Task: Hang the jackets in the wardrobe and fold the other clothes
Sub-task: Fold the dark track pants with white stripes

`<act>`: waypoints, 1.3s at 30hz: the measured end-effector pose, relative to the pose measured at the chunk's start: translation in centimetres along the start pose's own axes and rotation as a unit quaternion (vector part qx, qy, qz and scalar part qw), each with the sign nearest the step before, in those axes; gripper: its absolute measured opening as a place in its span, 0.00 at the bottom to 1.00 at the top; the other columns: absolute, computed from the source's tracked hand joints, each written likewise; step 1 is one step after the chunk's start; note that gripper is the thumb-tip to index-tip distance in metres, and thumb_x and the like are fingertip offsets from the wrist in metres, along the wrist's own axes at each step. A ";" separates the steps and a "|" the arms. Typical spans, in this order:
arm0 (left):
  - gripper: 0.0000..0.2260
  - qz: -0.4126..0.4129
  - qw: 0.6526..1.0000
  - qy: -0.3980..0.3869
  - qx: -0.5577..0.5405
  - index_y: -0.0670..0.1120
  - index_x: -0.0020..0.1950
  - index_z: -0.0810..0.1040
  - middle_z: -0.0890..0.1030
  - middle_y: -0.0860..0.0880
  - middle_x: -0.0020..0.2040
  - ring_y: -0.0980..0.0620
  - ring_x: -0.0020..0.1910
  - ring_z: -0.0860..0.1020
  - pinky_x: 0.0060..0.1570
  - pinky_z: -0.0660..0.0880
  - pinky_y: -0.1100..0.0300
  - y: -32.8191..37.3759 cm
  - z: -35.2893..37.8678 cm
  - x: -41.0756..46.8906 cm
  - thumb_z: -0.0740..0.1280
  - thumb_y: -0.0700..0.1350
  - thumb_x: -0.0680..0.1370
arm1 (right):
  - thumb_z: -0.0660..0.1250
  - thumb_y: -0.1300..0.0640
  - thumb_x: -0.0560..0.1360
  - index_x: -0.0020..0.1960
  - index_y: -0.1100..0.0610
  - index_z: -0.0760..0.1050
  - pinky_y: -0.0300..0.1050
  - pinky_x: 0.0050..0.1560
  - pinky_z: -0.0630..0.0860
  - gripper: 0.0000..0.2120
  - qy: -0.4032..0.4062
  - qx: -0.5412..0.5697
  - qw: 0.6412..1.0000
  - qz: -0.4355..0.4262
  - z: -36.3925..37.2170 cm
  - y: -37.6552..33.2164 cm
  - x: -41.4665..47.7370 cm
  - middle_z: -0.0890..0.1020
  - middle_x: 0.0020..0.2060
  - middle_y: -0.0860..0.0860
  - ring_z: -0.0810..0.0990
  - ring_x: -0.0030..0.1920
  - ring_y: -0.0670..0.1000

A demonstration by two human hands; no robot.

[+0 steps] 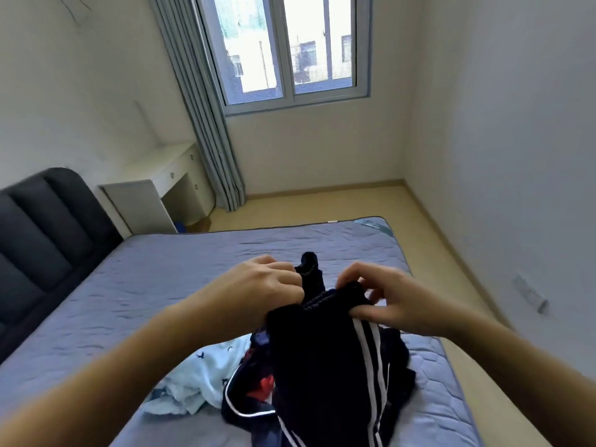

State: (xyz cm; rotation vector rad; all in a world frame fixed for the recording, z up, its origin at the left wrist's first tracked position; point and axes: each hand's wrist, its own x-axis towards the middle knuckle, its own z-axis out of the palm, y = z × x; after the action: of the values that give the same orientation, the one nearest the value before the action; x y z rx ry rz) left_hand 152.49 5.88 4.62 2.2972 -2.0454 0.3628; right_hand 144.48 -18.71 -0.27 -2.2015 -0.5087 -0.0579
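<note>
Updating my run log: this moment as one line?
left hand: grips dark striped garment | right hand: pinches its ribbed edge | other clothes: on bed

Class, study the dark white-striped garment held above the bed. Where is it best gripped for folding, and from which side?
Probably the ribbed band at its top, one hand at each end, coming from above. The band is a straight, thick edge and the striped garment hangs freely below it. The left hand and right hand grip it there.
</note>
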 end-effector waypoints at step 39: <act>0.13 -0.025 0.982 0.032 0.183 0.55 0.50 0.75 0.74 0.52 0.56 0.54 0.56 0.73 0.59 0.70 0.56 -5.2 -12.1 -3.5 0.60 0.62 0.76 | 0.65 0.52 0.77 0.42 0.58 0.78 0.36 0.39 0.70 0.10 -0.193 -0.295 0.924 -0.151 -8.9 -12.8 8.9 0.75 0.40 0.50 0.74 0.39 0.50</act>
State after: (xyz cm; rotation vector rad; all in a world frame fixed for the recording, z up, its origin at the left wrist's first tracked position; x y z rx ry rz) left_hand 155.48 12.25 16.31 2.4857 -2.0266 0.8624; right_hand 148.98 -15.34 16.78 -2.7128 -1.1774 0.0717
